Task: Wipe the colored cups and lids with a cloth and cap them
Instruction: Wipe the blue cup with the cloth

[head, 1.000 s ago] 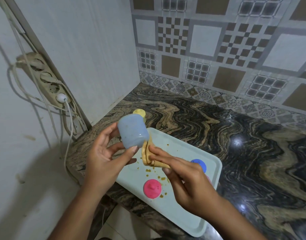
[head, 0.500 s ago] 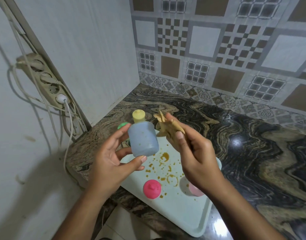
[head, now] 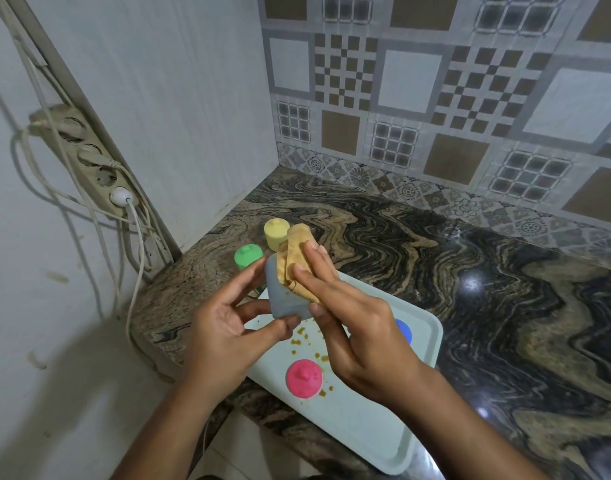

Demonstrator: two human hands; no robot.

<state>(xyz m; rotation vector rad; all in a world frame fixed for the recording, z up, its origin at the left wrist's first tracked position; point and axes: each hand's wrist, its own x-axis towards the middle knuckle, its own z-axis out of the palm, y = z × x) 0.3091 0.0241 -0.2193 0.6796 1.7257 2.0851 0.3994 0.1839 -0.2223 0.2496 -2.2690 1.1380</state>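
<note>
My left hand (head: 224,327) holds a pale blue cup (head: 282,299) between thumb and fingertips above the tray's far left corner. My right hand (head: 352,320) presses a folded tan cloth (head: 297,261) against the cup's right side, fingers laid over the cloth. A pink lid (head: 303,373) lies on the pale tray (head: 359,424). A blue lid (head: 403,330) peeks out behind my right hand. A capped yellow cup (head: 276,233) and a capped green cup (head: 248,256) stand on the counter beyond the tray.
Brown crumbs and smears (head: 302,336) dot the tray. The marbled counter (head: 470,271) runs to a tiled back wall. A power strip (head: 86,161) with cables hangs on the left wall. The tray's near corner juts past the counter edge.
My right hand brought the cloth from the air back onto the blue cup's side. The cup moved slightly right and further from me in my left hand.
</note>
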